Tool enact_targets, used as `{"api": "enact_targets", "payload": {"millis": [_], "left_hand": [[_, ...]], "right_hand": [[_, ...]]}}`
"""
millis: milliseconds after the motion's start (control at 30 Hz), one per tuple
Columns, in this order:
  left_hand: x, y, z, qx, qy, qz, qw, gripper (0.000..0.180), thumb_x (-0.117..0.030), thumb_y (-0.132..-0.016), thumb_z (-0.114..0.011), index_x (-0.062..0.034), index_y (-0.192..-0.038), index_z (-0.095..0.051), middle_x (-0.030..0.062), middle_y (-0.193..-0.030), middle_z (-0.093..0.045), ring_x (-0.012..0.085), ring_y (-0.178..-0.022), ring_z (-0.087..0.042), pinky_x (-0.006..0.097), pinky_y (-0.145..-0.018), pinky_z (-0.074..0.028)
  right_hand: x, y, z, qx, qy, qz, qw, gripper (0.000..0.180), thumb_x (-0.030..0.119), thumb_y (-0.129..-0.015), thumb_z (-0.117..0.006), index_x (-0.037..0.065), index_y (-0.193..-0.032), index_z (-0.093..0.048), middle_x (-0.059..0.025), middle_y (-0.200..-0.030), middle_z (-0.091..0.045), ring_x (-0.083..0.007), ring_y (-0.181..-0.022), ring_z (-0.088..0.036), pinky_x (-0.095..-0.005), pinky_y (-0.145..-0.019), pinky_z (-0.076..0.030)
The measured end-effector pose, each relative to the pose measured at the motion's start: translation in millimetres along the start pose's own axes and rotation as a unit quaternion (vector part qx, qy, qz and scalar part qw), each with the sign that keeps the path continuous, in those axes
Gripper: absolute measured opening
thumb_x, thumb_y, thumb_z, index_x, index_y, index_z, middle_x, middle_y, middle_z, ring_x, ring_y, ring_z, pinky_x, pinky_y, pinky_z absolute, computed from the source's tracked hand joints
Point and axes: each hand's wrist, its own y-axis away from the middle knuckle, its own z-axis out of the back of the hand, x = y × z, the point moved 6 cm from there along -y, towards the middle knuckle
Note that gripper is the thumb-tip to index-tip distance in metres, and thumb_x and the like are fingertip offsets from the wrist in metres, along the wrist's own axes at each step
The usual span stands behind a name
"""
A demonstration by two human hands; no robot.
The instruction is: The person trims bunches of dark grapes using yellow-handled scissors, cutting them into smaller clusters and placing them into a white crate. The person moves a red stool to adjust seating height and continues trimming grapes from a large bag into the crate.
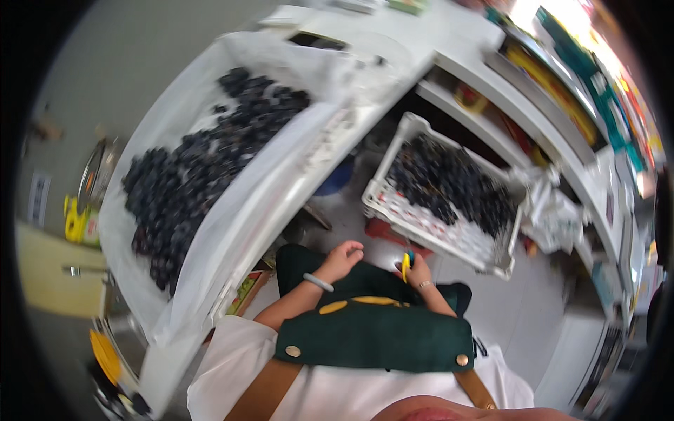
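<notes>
My right hand (418,270) is closed around yellow-and-blue handled scissors (406,264), held just below the near rim of a white slatted crate (449,235) full of dark grapes (453,186). My left hand (340,258) hovers over my lap with the fingers loosely curled and nothing in it; a pale band circles that wrist. Both forearms come up over a dark green apron (375,330). To the left, a large heap of dark grape bunches (203,168) lies on a white sheet covering a long table (232,231).
White shelves (533,119) with colourful packages run along the upper right. Crumpled white plastic (554,210) lies beside the crate. A blue object (337,179) sits under the table. Yellow items (77,221) and a metal basin stand at the far left.
</notes>
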Motion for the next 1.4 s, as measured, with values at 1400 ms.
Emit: {"api": "enact_targets", "payload": {"millis": [1400], "left_hand": [[-173,160,486,-0.405,-0.488,-0.129,0.762,0.013,-0.009,-0.066,-0.066,0.0000,-0.073,-0.061,0.0167,-0.073,-0.059,0.0341,-0.070,-0.057,0.039,-0.066,-0.045]], "right_hand": [[445,69,109,-0.147,0.093,0.504,0.846,0.038,0.038,-0.073,-0.062,0.004,-0.087,-0.051,-0.0117,-0.086,-0.058,-0.0295,-0.086,-0.055,-0.0381,-0.075,-0.046]]}}
